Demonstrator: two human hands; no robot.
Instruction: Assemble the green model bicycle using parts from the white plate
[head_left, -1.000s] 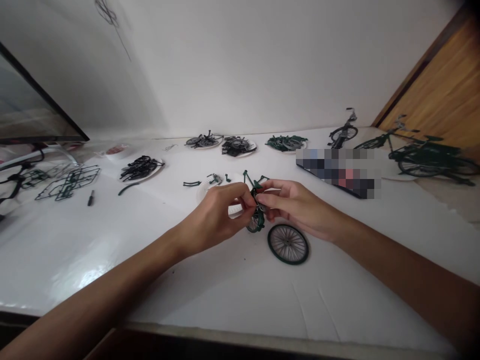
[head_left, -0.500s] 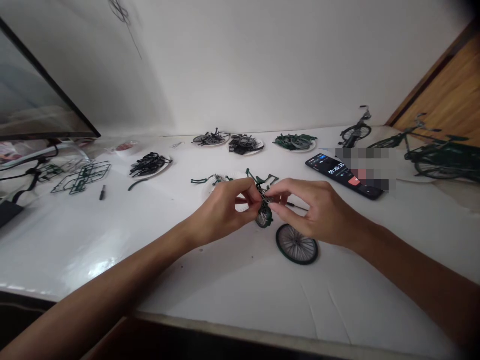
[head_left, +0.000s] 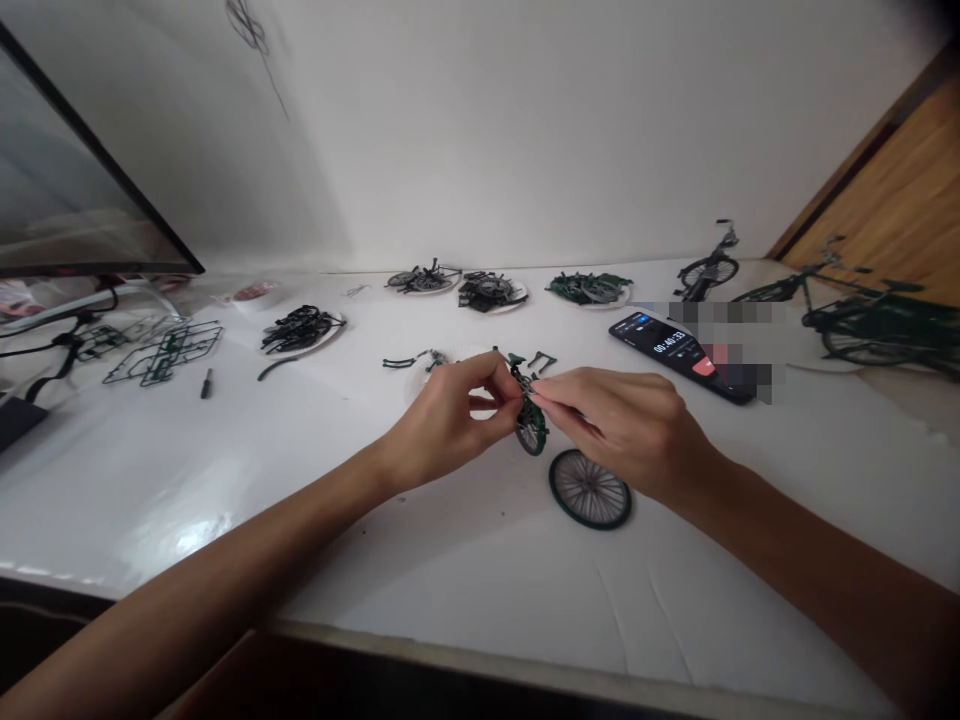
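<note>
My left hand (head_left: 469, 405) pinches a small green model bicycle (head_left: 531, 428) between thumb and fingers, its spoked wheel hanging low over the table. From the other side my right hand (head_left: 626, 425) is closed in a pinch, fingertips against the grey middle of the bicycle; whatever lies between them is too small to make out. A loose spoked wheel with a green tyre (head_left: 591, 490) lies flat below my right hand. Just behind the bicycle is a small green frame-like part (head_left: 541, 362). More green parts (head_left: 412, 360) are by my left hand, partly covered by it.
Plates of dark parts (head_left: 491, 292) and green parts (head_left: 589, 288) stand along the wall. A phone (head_left: 675, 355) shows a timer. Model bicycles (head_left: 862, 310) stand at right. Green part frames (head_left: 165, 352), a small dark tool (head_left: 207, 383) and a monitor (head_left: 67, 180) are at left.
My right thumb and fingers have come together from a wider grip into a tight pinch at the bicycle. My left hand keeps its hold. The view has shifted slightly.
</note>
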